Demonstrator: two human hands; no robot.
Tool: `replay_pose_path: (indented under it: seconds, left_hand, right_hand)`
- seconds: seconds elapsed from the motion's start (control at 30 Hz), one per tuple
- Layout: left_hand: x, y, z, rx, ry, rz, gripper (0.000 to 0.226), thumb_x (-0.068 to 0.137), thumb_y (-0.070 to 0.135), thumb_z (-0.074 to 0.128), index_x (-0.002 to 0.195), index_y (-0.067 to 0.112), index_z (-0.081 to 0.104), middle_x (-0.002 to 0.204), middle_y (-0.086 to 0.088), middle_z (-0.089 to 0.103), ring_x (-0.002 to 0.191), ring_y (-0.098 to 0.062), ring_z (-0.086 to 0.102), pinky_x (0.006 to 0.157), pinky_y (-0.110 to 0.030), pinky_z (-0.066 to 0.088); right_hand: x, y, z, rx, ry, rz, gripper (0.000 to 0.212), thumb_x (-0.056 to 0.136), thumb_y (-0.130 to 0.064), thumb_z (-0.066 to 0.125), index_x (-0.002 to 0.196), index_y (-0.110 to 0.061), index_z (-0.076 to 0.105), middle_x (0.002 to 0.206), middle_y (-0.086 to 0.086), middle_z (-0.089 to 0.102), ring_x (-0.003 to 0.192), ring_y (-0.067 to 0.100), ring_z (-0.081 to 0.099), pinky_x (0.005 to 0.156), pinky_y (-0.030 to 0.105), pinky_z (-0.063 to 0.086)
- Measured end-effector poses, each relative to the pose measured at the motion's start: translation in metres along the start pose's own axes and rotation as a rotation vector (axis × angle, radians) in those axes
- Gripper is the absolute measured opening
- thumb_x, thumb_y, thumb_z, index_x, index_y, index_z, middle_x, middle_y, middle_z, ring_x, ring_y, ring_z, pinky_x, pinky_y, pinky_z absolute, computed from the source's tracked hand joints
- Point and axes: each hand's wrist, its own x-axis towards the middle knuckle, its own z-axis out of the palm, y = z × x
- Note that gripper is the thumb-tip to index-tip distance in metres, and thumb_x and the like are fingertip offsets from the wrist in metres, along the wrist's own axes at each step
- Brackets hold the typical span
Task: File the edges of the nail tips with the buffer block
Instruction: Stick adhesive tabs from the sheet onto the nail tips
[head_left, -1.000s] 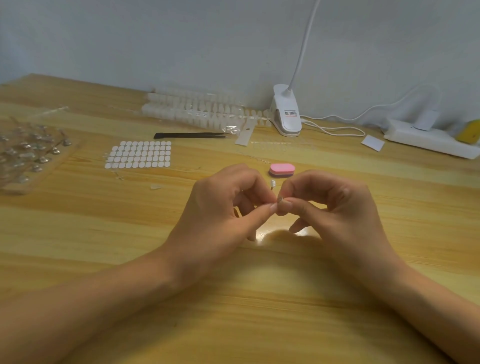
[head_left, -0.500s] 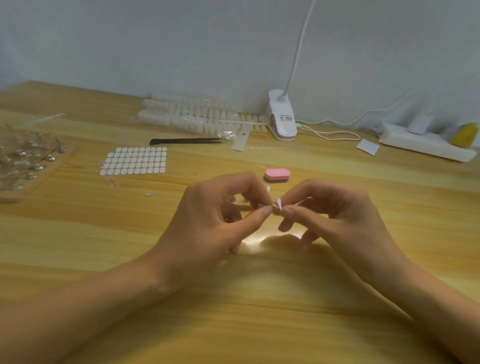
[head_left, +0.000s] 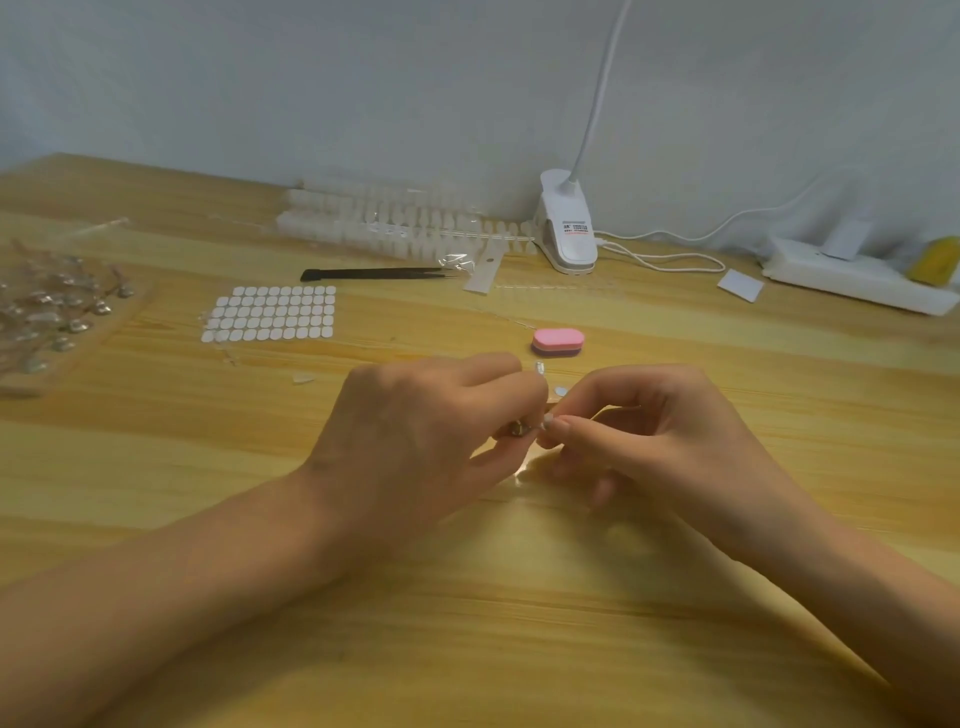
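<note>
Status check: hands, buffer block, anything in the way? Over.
Left hand and right hand both pinching a small pale piece, too small to identify. Buffer block lying untouched on table beyond fingertips. Two tiny loose bits between.

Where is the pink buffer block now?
In the head view the buffer block lies on the table, slightly right of centre, just beyond the left hand and right hand, untouched; both pinch a small piece. The lamp clip stands behind it.
</note>
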Motion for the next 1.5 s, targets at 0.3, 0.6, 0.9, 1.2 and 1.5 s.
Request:
replay_pose_path:
  seconds: [0.3, 0.6, 0.9, 1.2, 1.5]
  left_hand:
    - [0.002, 0.002, 0.002, 0.013, -0.032, -0.019, 0.011, 0.085, 0.02, 0.062, 0.075, 0.018, 0.064, 0.07, 0.006, 0.061, 0.054, -0.023, 0.056, 0.039, -0.033, 0.043]
    - [0.001, 0.001, 0.003, -0.014, -0.042, -0.036, 0.01, 0.085, 0.023, 0.061, 0.076, 0.019, 0.064, 0.071, 0.006, 0.061, 0.054, -0.023, 0.054, 0.04, -0.033, 0.044]
    - [0.0, -0.001, 0.002, -0.072, -0.005, 0.001, 0.011, 0.087, 0.021, 0.065, 0.077, 0.017, 0.065, 0.074, 0.009, 0.061, 0.051, -0.013, 0.041, 0.039, -0.032, 0.04]
    - [-0.003, 0.004, 0.003, -0.038, 0.07, 0.096, 0.013, 0.088, 0.017, 0.066, 0.077, 0.014, 0.069, 0.073, 0.005, 0.064, 0.053, -0.02, 0.054, 0.039, -0.033, 0.041]
    - [0.002, 0.012, 0.004, -0.124, 0.071, -0.05, 0.014, 0.088, 0.021, 0.067, 0.075, 0.018, 0.065, 0.073, 0.009, 0.062, 0.052, -0.009, 0.038, 0.041, -0.029, 0.037]
  right_hand:
    - [0.002, 0.001, 0.0, -0.065, 0.011, -0.008, 0.01, 0.088, -0.005, 0.07, 0.079, -0.006, 0.074, 0.08, 0.014, 0.073, 0.074, 0.023, 0.074, 0.05, 0.026, 0.054]
    - [0.003, 0.004, -0.003, -0.04, -0.032, -0.001, 0.011, 0.09, -0.003, 0.067, 0.081, -0.003, 0.072, 0.08, 0.015, 0.071, 0.075, 0.021, 0.073, 0.05, 0.027, 0.055]
    - [0.003, 0.001, -0.012, 0.045, -0.191, 0.003, 0.012, 0.086, -0.019, 0.064, 0.081, -0.008, 0.066, 0.077, 0.004, 0.069, 0.071, 0.013, 0.068, 0.049, 0.022, 0.051]
    - [-0.004, 0.01, -0.002, 0.113, -0.217, -0.102, 0.018, 0.097, -0.021, 0.049, 0.08, -0.016, 0.052, 0.066, 0.001, 0.055, 0.052, 0.013, 0.048, 0.04, 0.02, 0.04]
    - [-0.007, 0.014, 0.016, 0.16, 0.031, -0.194, 0.03, 0.097, -0.029, 0.048, 0.078, -0.006, 0.041, 0.055, -0.011, 0.041, 0.044, 0.003, 0.031, 0.042, 0.014, 0.03]
